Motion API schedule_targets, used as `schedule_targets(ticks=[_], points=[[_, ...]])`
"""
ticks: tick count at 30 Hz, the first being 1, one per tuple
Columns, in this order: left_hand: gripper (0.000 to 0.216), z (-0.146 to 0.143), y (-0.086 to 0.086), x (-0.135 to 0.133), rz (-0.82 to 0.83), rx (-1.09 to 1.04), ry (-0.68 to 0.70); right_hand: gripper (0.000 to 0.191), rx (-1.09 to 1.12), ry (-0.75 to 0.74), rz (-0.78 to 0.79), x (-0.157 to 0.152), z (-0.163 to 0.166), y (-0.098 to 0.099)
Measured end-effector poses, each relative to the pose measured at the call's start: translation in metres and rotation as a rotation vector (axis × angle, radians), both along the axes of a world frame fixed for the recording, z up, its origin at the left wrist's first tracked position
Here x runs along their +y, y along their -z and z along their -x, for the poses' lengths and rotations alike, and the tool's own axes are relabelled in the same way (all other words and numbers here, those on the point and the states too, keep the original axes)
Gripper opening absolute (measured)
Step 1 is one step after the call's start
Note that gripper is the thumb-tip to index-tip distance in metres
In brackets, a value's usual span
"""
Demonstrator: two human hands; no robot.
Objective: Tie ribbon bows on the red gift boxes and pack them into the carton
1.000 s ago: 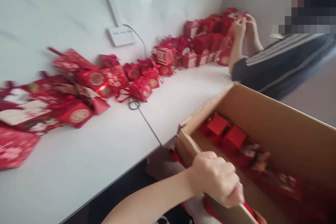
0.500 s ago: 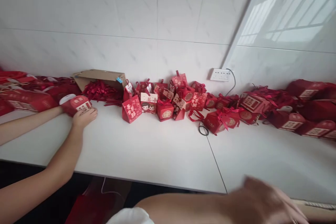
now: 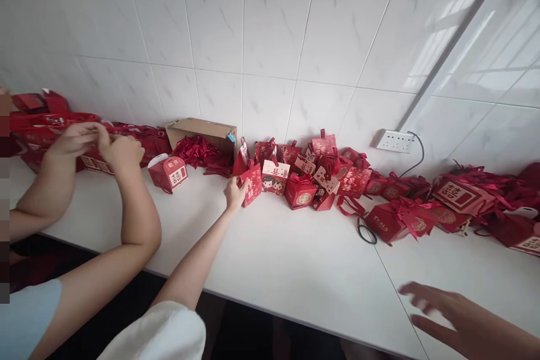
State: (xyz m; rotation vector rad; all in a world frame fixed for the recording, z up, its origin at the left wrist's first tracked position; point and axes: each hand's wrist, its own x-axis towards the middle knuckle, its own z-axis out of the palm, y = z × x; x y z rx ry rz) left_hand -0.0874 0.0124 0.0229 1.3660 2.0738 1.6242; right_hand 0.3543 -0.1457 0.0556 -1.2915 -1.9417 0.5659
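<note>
My left hand [image 3: 236, 193] is stretched out to the table's far side, its fingers gripping the left edge of a red gift box [image 3: 252, 187] with a pale flower pattern. This box stands at the left front of a cluster of small red gift boxes, beside a box with two cartoon faces [image 3: 274, 180]. At the lower right, my right hand [image 3: 447, 312] hovers over the white table [image 3: 304, 259] with its fingers apart and nothing in them.
On the left, a co-worker's two hands [image 3: 101, 143] are raised near a red box [image 3: 169, 174]. An open carton [image 3: 211, 125] holds red ribbons. A black loop [image 3: 367, 232] lies before ribboned boxes [image 3: 399, 219]. A socket strip [image 3: 395, 140] hangs on the wall.
My left hand has gone from the lower right to the flowered gift box and gripped it. The co-worker has let go of a red box. The view has shifted left.
</note>
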Motion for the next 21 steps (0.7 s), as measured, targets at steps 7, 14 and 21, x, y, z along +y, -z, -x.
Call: schedule_targets(ticks=[7,14,21], points=[[0.023,-0.040,0.025,-0.069,0.036,-0.029,0.421,0.047,-0.749,-0.255,0.368,0.033,0.112,-0.060],[0.023,-0.110,0.040,-0.134,-0.051,-0.081,0.865,0.027,-0.278,-0.217,0.197,0.047,0.131,-0.046],[0.024,-0.107,0.010,-0.121,0.044,-0.099,1.024,0.015,0.145,-0.134,0.079,0.042,0.151,-0.001]])
